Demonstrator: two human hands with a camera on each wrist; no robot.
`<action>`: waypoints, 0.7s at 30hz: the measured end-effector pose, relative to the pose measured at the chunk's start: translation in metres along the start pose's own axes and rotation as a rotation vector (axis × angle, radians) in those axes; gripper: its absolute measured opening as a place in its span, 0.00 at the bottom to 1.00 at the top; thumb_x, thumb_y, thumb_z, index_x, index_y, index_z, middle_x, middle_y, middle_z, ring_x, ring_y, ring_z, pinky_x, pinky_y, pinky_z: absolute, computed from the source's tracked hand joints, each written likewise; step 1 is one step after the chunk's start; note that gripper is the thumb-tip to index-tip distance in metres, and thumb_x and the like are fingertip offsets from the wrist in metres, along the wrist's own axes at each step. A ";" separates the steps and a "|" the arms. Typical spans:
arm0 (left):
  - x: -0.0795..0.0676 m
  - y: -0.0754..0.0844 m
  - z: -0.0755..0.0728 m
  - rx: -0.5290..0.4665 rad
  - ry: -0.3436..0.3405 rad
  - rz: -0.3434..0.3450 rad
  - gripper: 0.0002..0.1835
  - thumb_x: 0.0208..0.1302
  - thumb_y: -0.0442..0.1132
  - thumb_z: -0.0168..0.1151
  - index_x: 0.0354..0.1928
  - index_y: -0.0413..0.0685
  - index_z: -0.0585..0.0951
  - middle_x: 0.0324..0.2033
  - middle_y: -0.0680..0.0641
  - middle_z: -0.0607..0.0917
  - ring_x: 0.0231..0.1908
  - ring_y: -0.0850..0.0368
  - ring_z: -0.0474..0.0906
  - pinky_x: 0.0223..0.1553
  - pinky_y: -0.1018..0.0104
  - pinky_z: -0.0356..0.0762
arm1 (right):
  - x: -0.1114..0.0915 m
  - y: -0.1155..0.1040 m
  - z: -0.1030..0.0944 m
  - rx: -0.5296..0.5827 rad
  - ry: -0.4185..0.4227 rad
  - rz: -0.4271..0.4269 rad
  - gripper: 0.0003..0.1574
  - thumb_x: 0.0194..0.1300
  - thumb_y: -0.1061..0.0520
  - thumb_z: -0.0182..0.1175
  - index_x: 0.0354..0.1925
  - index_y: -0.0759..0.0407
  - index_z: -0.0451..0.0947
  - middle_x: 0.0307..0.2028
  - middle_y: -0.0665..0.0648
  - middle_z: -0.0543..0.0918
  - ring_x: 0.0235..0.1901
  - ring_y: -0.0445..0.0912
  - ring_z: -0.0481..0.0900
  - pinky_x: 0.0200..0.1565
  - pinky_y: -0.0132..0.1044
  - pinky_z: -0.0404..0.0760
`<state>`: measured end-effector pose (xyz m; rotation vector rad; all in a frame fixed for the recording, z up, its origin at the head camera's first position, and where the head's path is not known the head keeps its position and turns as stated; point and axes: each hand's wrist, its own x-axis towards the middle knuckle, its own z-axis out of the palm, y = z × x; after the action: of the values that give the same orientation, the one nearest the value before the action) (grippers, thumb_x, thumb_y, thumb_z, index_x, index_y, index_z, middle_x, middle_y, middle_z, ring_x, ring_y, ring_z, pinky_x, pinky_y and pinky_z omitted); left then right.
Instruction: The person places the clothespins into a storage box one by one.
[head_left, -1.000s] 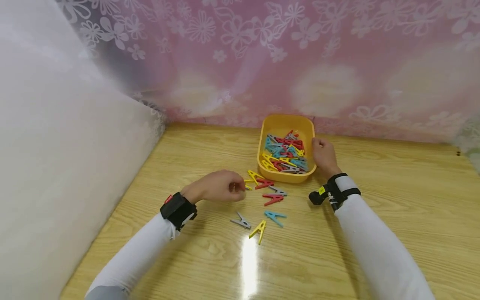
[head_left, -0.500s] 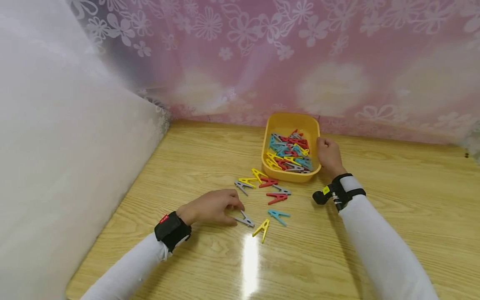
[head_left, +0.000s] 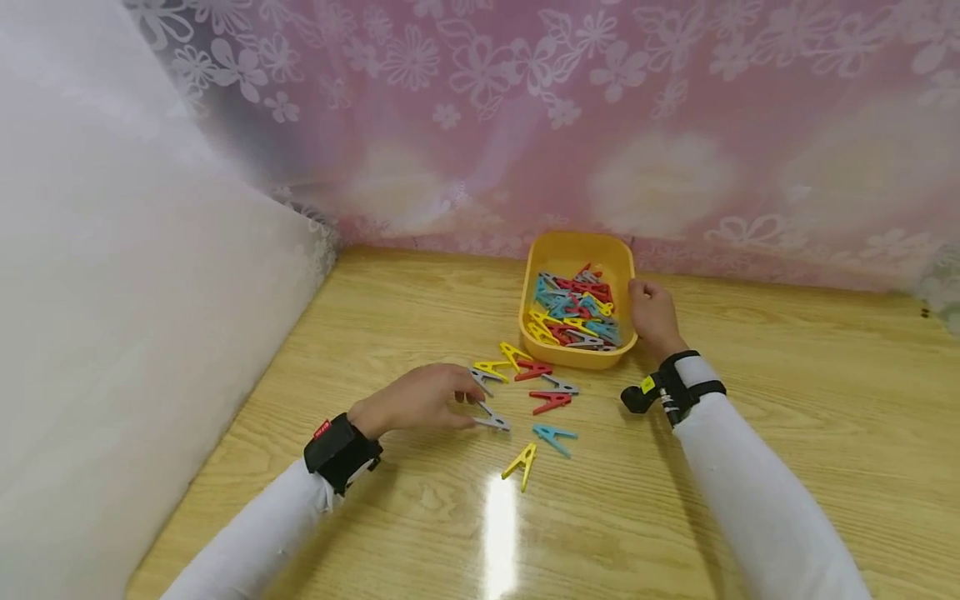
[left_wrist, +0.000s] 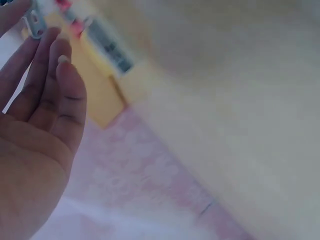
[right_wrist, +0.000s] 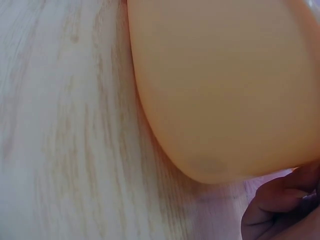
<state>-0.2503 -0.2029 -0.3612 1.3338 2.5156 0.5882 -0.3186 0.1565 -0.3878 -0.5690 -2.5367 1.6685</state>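
My left hand (head_left: 423,400) pinches a grey clothespin (head_left: 495,422) between thumb and fingers; the left wrist view shows this clothespin (left_wrist: 35,22) at the fingertips. My right hand (head_left: 654,317) grips the right rim of a yellow plastic basket (head_left: 577,358). In the right wrist view, curled fingers (right_wrist: 280,205) lie at the edge of the basket (right_wrist: 225,90). Inside the basket is a pile of red, blue, yellow and grey clothespins (head_left: 573,304). In front of it lie loose ones: a red clothespin (head_left: 551,402), a blue clothespin (head_left: 555,437) and a yellow clothespin (head_left: 522,463).
More loose clothespins lie close to the basket's front, among them a yellow one (head_left: 513,355) and a grey one (head_left: 561,384). All of this is on a wooden table (head_left: 420,517). A pink flowered curtain (head_left: 480,150) hangs behind, and a white sheet (head_left: 150,292) stands at the left.
My left hand came forward from the loose clothespins near the basket to the grey clothespin, took hold of it and shifted it slightly toward the basket. My right hand stays on the rim.
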 end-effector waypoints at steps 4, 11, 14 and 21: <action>0.029 0.002 -0.026 -0.017 0.088 0.030 0.15 0.60 0.47 0.68 0.45 0.47 0.84 0.39 0.50 0.82 0.39 0.58 0.77 0.41 0.65 0.73 | 0.001 0.000 -0.002 -0.006 0.008 -0.009 0.36 0.76 0.41 0.34 0.67 0.63 0.63 0.58 0.65 0.69 0.50 0.52 0.68 0.47 0.41 0.73; 0.103 0.001 -0.057 -0.023 0.219 -0.022 0.19 0.61 0.49 0.66 0.49 0.46 0.82 0.42 0.49 0.82 0.42 0.55 0.75 0.44 0.64 0.71 | 0.005 0.002 -0.005 -0.006 0.024 -0.033 0.35 0.76 0.41 0.35 0.66 0.64 0.64 0.58 0.65 0.70 0.52 0.53 0.67 0.52 0.44 0.70; 0.130 -0.002 -0.053 0.000 0.236 -0.042 0.20 0.61 0.49 0.66 0.51 0.46 0.81 0.44 0.48 0.82 0.43 0.54 0.75 0.45 0.65 0.71 | 0.006 0.004 -0.003 -0.008 0.012 -0.034 0.34 0.76 0.42 0.35 0.65 0.64 0.65 0.57 0.64 0.70 0.50 0.52 0.67 0.47 0.40 0.70; 0.171 -0.006 -0.033 0.129 0.254 -0.089 0.25 0.62 0.51 0.64 0.59 0.48 0.77 0.50 0.47 0.80 0.47 0.54 0.76 0.47 0.63 0.73 | 0.006 0.004 -0.001 0.015 0.007 -0.069 0.35 0.76 0.43 0.35 0.63 0.67 0.67 0.57 0.65 0.71 0.52 0.53 0.69 0.53 0.45 0.70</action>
<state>-0.3628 -0.0720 -0.3372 1.2503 2.8448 0.6200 -0.3230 0.1607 -0.3915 -0.4795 -2.5063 1.6579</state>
